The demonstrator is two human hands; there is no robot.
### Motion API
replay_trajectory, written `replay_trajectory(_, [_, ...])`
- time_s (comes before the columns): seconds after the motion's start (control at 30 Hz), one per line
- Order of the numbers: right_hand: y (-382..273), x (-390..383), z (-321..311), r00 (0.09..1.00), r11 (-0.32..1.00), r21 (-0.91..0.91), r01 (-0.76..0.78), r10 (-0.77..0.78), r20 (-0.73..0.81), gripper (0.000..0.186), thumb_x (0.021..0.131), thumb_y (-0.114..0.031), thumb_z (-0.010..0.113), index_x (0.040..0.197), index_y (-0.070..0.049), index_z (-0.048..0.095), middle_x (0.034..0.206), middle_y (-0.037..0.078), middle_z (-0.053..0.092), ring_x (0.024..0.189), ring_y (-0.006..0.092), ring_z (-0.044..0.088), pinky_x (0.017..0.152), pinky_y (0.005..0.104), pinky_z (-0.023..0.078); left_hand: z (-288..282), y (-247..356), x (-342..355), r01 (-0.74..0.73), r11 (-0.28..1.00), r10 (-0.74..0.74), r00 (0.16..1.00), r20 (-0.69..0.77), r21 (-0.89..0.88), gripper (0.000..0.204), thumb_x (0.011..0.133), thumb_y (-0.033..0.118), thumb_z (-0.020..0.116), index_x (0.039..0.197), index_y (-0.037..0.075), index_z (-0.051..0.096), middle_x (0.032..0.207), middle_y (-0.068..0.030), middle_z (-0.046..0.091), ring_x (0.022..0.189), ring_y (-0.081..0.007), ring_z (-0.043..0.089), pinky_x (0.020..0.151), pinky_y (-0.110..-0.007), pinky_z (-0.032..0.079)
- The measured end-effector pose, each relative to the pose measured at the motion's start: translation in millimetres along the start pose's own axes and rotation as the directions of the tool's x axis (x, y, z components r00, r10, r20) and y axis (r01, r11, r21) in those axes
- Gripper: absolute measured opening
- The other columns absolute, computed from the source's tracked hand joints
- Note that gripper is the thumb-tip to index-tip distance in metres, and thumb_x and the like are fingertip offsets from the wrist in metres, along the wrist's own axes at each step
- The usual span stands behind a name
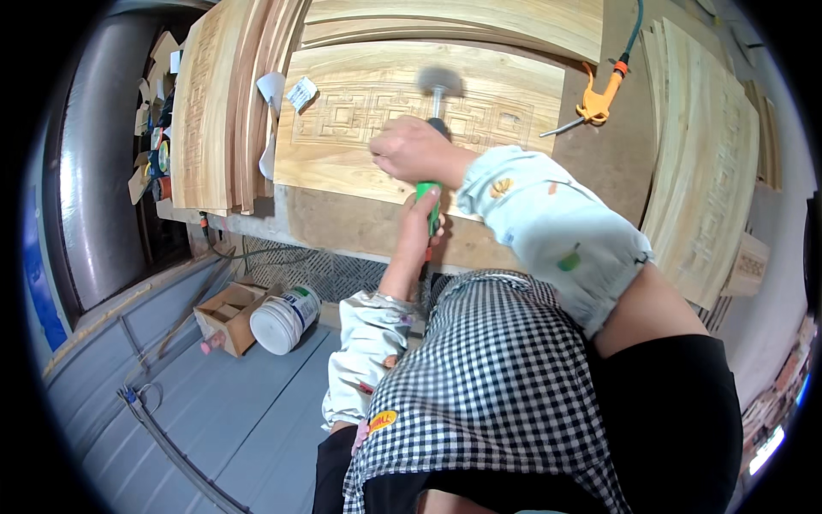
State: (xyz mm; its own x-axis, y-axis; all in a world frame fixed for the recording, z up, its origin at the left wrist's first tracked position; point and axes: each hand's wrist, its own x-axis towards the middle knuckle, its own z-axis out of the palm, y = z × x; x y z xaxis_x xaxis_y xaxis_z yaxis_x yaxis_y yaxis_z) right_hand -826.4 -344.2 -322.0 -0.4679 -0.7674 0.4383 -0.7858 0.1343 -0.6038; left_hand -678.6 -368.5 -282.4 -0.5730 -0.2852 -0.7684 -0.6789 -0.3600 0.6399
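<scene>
A carved light-wood panel lies on the brown work surface. Over its middle is a hand tool with a metal shaft, a blurred grey head, a dark collar and a green body. My right hand, fingers curled, is closed round the dark upper part. Lower down, at the panel's front edge, my left hand grips the green body. A small printed paper lies on the panel's left part.
Stacks of carved boards stand left and right, with more boards behind. An orange air gun with a hose lies at the back right. Below are a white bucket and a cardboard box.
</scene>
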Motion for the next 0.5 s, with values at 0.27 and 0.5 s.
replay_trajectory(0.27, [0, -3, -2, 0.994, 0.999, 0.004, -0.053, 0.053, 0.096, 0.018, 0.086, -0.022, 0.061, 0.075, -0.009, 0.066, 0.072, 0.009, 0.065, 0.081, 0.0308, 0.065, 0.078, 0.0457, 0.052, -3, -4, 4, 0.015, 1.000, -0.015, 1.000, -0.007, -0.012, 0.031, 0.100, 0.041, 0.058, 0.105, 0.010, 0.057, 0.068, 0.0012, 0.056, 0.050, -0.0064, 0.050, 0.041, -0.021, 0.035])
replay_trajectory(0.5, [-11, 3, 3, 0.999, 0.997, 0.074, -0.032, 0.031, 0.014, 0.018, 0.088, -0.022, 0.063, 0.076, -0.008, 0.066, 0.072, 0.010, 0.064, 0.080, 0.0309, 0.066, 0.073, 0.0473, 0.053, -2, -7, -9, 0.013, 0.998, -0.018, 0.996, -0.085, -0.058, 0.031, 0.097, 0.039, 0.063, 0.099, 0.009, 0.059, 0.066, -0.0009, 0.057, 0.048, -0.0087, 0.050, 0.040, -0.024, 0.035])
